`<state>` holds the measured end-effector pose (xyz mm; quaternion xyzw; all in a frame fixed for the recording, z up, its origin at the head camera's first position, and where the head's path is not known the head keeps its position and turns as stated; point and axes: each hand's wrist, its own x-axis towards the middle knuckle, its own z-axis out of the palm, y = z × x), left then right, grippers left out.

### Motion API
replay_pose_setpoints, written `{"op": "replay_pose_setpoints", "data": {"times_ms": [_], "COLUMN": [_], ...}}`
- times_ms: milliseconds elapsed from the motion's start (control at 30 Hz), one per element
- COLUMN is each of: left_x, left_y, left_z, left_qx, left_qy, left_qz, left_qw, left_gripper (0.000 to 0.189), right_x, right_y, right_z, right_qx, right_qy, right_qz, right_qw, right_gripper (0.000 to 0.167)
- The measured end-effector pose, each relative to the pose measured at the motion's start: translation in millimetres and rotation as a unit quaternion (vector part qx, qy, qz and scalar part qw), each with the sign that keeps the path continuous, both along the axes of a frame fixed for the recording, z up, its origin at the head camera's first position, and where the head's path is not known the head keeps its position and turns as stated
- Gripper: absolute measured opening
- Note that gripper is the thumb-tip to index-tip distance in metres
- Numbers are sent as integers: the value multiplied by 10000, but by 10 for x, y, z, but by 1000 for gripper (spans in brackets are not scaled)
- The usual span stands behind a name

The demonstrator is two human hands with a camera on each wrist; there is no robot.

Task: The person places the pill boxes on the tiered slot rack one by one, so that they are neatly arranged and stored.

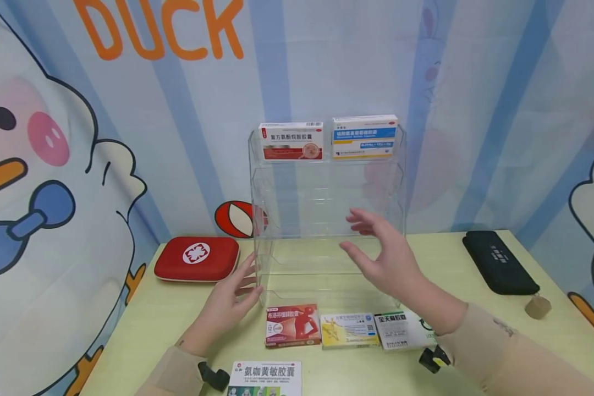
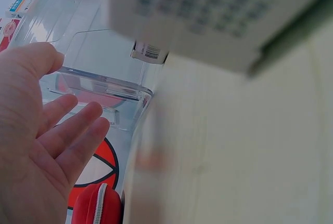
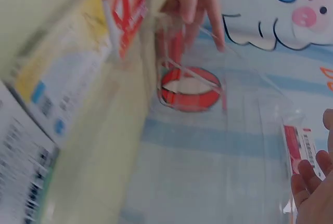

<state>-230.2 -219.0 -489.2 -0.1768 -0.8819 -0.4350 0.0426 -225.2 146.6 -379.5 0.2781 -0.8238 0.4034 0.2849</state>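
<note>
A clear acrylic tiered rack stands upright on the table. Its top tier holds a white-and-red medicine box and a white-and-blue medicine box. My left hand is at the rack's lower left side, fingers loosely extended; whether it touches the plastic I cannot tell. In front of the rack's middle tiers, my right hand hovers with fingers apart, holding nothing. Before the rack lie a red medicine box, a yellow-and-white medicine box and a white-and-green medicine box, the last partly behind my right wrist.
Nearest me lies another white medicine box, cut off by the frame. A red zip case sits left of the rack, a black pouch with a tan tag far right. Behind the table hangs a patterned curtain.
</note>
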Motion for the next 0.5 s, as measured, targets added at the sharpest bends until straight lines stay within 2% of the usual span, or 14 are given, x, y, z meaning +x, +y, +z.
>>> {"op": "replay_pose_setpoints", "data": {"times_ms": [267,500], "left_x": [2,-11], "left_y": [-3,-2], "left_z": [4,-6], "left_qx": [-29,1], "left_qy": [-81,12], "left_qz": [36,-22], "left_qw": [10000,10000], "left_gripper": [90,89], "right_x": [330,571], "right_y": [-134,-294], "right_z": [-374,-600], "right_qx": [377,840], "right_qy": [-588,-1355], "right_qz": [458,988], "right_qw": [9965,9822], "right_gripper": [68,67]}}
